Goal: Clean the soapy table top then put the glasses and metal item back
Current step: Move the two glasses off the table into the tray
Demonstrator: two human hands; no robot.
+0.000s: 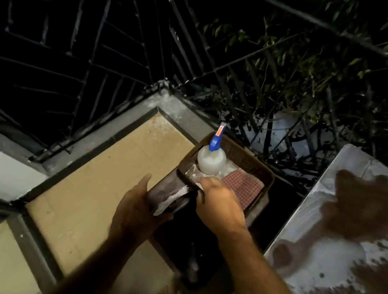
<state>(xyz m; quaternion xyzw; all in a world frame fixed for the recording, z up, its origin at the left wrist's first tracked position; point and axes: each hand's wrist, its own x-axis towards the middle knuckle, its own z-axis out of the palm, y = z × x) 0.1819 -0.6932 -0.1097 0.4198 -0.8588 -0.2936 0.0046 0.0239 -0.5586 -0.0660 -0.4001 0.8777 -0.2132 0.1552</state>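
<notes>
left hand (140, 204) grips the tray (264, 168) edge; right hand (219, 204) curls into it, grasp unclear. bottle (211, 160) just beyond could topple if jolted. soapy surface (316, 263) lies to the right.

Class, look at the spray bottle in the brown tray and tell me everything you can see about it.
The spray bottle has a round, white, cloudy plastic-looking body and a blue trigger head with an orange mark. It stands upright at the far left of the brown tray, on something pale, beside a red checked cloth. Neither hand touches it.
</notes>
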